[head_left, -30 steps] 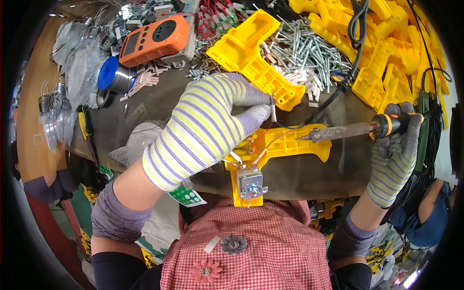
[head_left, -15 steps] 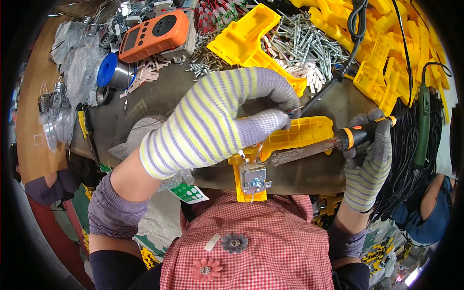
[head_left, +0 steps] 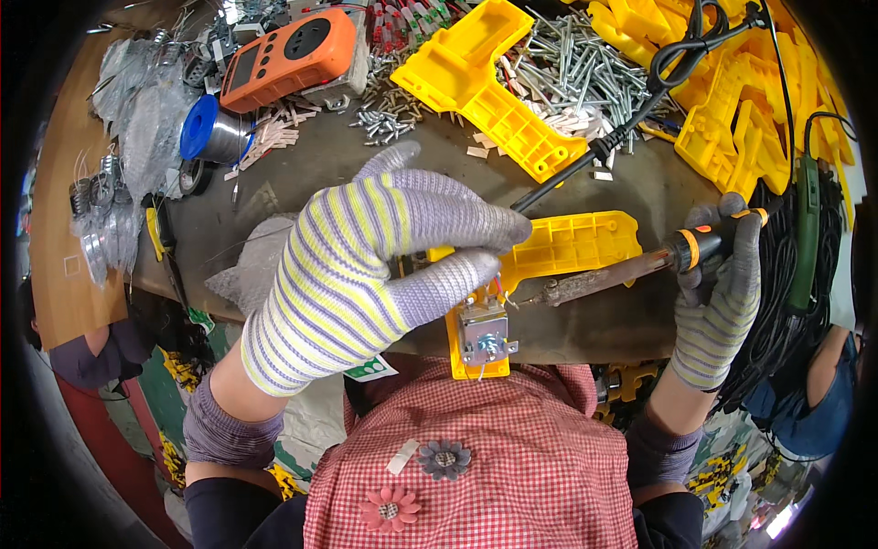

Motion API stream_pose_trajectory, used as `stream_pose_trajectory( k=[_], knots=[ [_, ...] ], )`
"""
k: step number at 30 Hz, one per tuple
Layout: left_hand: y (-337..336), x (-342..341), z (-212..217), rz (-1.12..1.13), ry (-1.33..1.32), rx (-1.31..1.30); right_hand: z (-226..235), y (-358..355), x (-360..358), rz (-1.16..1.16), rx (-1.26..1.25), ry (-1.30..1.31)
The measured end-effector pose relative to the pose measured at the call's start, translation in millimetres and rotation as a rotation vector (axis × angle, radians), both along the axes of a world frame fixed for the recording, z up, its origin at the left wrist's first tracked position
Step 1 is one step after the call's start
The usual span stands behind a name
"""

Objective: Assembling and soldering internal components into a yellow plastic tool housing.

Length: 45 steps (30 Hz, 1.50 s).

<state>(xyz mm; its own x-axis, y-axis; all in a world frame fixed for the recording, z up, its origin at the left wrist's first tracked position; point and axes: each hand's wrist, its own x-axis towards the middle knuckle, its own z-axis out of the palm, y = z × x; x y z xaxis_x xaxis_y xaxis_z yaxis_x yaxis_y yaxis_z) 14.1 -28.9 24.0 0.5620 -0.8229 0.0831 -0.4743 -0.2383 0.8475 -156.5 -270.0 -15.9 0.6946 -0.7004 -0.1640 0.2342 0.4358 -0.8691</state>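
My gloved left hand (head_left: 357,256) reaches in from the lower left, thumb and index finger bent toward each other at the end of a black cable (head_left: 569,172). The cable's tip is hidden behind the fingers. My gloved right hand (head_left: 718,297) grips the handle of a soldering iron (head_left: 608,279), whose worn barrel points left. Beneath the left fingertips lies a yellow plastic housing half (head_left: 576,242), with a square metal component (head_left: 483,334) fixed at its near end. A short red wire (head_left: 499,286) rises from that component. The iron's tip is close to the wire, apparently not touching.
Behind the hands lie another yellow housing (head_left: 466,55), loose screws (head_left: 585,69) and an orange meter (head_left: 288,59). A blue solder spool (head_left: 215,131) stands left. Yellow housings are heaped at the far right, beside a green-handled tool (head_left: 803,238) and black cables.
My left hand has moved left and slightly down, drawing the cable end with it. My right hand has pulled the soldering iron a little to the right.
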Motion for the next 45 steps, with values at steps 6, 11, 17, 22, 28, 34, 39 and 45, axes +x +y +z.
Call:
stream_pose_trajectory(
  k=[6,11,17,22,28,34,39,45],
  knots=[
    [-5,-1,-1,-0.029,-0.07,0.069,0,0,-2,0.005,0.013,0.002],
    [-6,-2,-2,-0.044,-0.216,0.101,1,10,6,-0.079,-0.016,0.089],
    [-8,1,-1,-0.119,-0.26,0.088,-1,19,12,-0.051,-0.08,0.155],
    [-10,1,-2,-0.125,-0.231,0.054,-5,23,13,-0.064,-0.117,0.202],
    [-15,6,-2,-0.167,-0.271,0.086,-9,27,16,-0.064,-0.076,0.144],
    [-17,11,-3,-0.197,-0.241,0.052,-10,22,11,-0.061,-0.036,0.137],
    [-18,14,-5,-0.225,-0.274,0.035,-9,24,14,-0.08,-0.045,0.158],
    [-16,11,-8,-0.186,-0.312,-0.016,-11,20,11,-0.043,-0.072,0.124]
  ],
)
